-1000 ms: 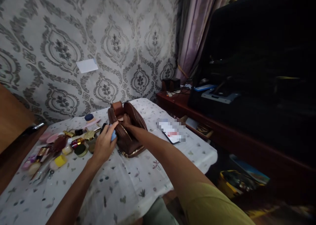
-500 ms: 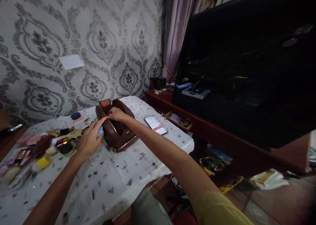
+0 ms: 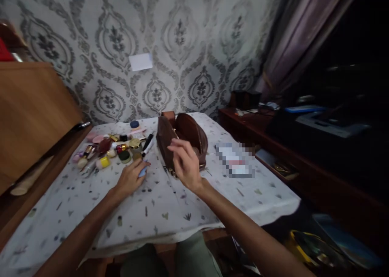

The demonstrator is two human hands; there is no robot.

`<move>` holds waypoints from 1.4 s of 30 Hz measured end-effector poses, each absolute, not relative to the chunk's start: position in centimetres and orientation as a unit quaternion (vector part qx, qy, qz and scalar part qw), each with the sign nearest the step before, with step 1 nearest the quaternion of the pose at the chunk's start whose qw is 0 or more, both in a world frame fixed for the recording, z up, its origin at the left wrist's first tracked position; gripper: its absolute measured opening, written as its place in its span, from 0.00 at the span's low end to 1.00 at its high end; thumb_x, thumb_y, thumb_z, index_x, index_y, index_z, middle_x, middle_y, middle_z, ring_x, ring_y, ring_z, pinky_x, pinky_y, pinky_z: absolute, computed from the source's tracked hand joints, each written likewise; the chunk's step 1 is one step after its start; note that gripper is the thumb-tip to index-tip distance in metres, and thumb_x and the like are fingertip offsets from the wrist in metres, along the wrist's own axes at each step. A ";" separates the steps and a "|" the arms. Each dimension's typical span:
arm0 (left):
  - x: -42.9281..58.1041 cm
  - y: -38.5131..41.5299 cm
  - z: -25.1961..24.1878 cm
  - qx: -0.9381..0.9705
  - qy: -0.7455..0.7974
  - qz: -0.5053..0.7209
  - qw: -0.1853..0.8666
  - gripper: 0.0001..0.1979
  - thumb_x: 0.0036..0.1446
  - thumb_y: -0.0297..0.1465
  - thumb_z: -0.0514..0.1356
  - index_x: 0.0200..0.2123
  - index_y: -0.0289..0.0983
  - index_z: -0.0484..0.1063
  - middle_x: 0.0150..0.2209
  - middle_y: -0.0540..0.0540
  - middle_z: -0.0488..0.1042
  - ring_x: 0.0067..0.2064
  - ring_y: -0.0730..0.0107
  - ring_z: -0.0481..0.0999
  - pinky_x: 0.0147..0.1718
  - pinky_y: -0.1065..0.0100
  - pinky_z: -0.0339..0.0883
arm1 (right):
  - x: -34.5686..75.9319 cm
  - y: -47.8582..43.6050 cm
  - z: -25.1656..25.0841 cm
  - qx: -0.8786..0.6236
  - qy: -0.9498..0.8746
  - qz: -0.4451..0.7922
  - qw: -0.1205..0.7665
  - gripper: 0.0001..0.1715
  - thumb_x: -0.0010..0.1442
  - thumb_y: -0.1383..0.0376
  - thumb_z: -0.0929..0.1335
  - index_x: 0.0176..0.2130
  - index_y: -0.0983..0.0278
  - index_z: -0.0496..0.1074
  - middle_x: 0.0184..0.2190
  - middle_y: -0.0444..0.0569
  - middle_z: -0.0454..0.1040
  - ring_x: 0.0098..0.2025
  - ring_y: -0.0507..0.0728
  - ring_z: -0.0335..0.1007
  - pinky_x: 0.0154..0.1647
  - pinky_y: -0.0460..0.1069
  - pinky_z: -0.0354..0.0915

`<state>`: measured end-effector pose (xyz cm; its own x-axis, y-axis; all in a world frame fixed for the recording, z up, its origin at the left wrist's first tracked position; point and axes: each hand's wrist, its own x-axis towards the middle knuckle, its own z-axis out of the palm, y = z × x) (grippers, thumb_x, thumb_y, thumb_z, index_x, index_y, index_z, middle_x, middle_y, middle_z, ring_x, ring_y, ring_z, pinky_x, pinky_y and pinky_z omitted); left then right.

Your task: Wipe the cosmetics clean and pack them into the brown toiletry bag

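Looking at a brown bag here, set down toward the far side of a white printed tablecloth, gaping at the top. Right in front of it, a right hand with loosely bent fingers, thumb and index close to each other. Too blurry to tell if pinching anything or just brushing the bag. Over to the left, a left hand down low by the cloth, with fingers curled around a small light-blue piece. Can't make out what exactly. Just past that hand, a black pen-like tube, then a whole pile of cosmetics: gold-lidded jar, dark-lidded jar, yellow-capped bottle, plus a navy-lidded jar at the back. On the bag's other side, a phone lying flat with a pixelated screen. Further out, a wooden panel at far left, a dark red desk at right, and behind everything, grey damask wallpaper with a white card on it.
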<state>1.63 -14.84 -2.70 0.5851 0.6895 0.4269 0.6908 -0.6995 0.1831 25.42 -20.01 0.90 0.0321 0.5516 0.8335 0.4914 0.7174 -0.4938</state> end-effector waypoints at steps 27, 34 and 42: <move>1.5 -4.1 -1.0 -0.786 -0.597 -0.152 0.049 0.22 0.64 0.40 0.57 0.58 0.38 0.67 0.56 0.36 0.71 0.52 0.49 0.76 0.48 0.55 0.70 | 16.3 -10.9 -9.5 -0.466 -0.556 0.432 0.535 0.14 0.49 0.70 0.64 0.38 0.63 0.73 0.29 0.44 0.73 0.25 0.52 0.71 0.25 0.45 0.68; -2.1 -3.5 -0.8 -0.769 -0.601 -0.211 0.050 0.16 0.65 0.29 0.54 0.55 0.40 0.69 0.52 0.45 0.75 0.54 0.65 0.74 0.54 0.68 0.66 | 16.1 -10.4 -9.9 -0.450 -0.550 0.455 0.537 0.13 0.50 0.65 0.64 0.37 0.63 0.71 0.32 0.47 0.74 0.30 0.55 0.74 0.25 0.47 0.70; -9.7 -0.4 0.3 -0.615 -0.759 -0.195 0.088 0.17 0.65 0.37 0.53 0.52 0.35 0.71 0.51 0.33 0.74 0.54 0.49 0.73 0.49 0.57 0.68 | 16.3 -10.5 -9.7 -0.453 -0.556 0.454 0.528 0.13 0.51 0.64 0.64 0.37 0.63 0.73 0.27 0.46 0.75 0.26 0.55 0.73 0.25 0.47 0.69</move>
<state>-9.68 -0.44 0.34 -0.2292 0.8990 0.3733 0.9677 0.1689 0.1873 16.28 -10.45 -9.69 -0.0307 0.9839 0.1763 0.0242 0.1770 -0.9839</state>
